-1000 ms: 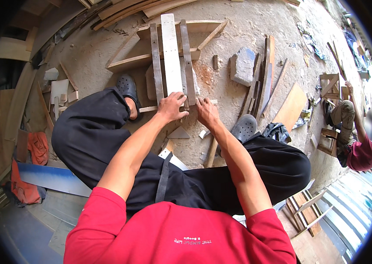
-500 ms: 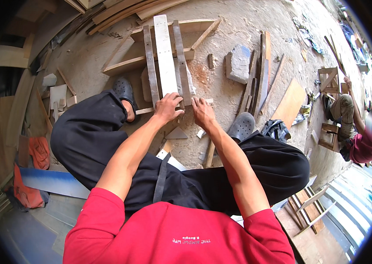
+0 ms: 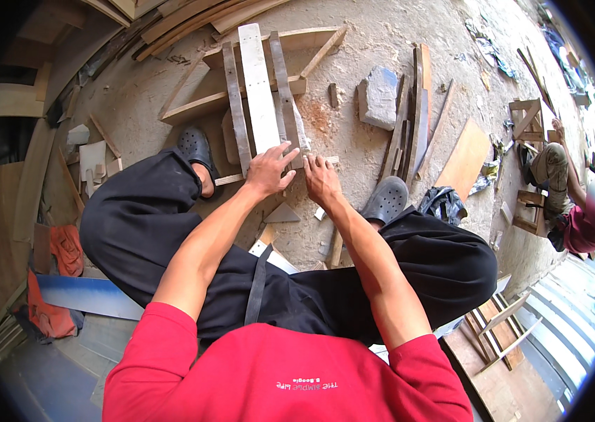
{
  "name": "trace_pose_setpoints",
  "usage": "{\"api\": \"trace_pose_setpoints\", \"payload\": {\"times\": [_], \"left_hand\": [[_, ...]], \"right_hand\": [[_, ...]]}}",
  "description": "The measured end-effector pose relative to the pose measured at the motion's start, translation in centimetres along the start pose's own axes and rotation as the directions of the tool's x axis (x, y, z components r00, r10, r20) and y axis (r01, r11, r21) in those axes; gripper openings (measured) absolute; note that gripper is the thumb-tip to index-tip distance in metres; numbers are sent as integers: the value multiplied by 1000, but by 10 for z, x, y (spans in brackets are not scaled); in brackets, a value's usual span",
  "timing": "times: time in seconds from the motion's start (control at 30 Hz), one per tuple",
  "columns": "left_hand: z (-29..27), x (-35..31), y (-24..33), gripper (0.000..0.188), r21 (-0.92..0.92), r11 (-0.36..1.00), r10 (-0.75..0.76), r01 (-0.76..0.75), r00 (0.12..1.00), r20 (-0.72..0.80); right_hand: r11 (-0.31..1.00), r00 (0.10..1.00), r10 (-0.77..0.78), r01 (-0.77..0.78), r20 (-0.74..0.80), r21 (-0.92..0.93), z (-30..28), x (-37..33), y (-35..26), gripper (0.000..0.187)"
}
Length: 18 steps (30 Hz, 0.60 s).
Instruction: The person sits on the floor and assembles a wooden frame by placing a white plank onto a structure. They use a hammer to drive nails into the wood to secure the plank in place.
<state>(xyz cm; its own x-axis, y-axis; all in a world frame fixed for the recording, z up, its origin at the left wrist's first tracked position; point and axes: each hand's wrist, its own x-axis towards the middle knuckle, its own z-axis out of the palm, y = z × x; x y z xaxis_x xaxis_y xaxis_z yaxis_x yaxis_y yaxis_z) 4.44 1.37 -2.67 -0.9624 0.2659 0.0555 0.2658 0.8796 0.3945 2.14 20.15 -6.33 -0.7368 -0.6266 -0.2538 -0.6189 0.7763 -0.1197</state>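
Two grey slats [image 3: 235, 105] flank a white plank [image 3: 258, 91]; left hand [image 3: 267, 171] fingers spread, right hand [image 3: 322, 180] grip unclear

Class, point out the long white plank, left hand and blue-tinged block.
White plank [image 3: 258, 88], head view: middle of its face.
Left hand [image 3: 267, 171], head view: its back.
Blue-tinged block [image 3: 380, 100], head view: middle of its face.

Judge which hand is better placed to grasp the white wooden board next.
Likely the left hand, which is at the near end of the white wooden board; the right hand sits farther right, near the right grey batten.
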Motion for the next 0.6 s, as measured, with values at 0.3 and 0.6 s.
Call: {"api": "trace_pose_setpoints", "payload": {"times": [0.3, 0.6], "left_hand": [[9, 1, -1, 51, 79, 997, 10, -23, 988, 153], [2, 15, -5, 49, 133, 984, 79, -118, 960, 267]], "right_hand": [[986, 999, 29, -32, 23, 161, -11, 0, 6, 62], [570, 840, 533, -262, -107, 779, -10, -8, 23, 30]]}}
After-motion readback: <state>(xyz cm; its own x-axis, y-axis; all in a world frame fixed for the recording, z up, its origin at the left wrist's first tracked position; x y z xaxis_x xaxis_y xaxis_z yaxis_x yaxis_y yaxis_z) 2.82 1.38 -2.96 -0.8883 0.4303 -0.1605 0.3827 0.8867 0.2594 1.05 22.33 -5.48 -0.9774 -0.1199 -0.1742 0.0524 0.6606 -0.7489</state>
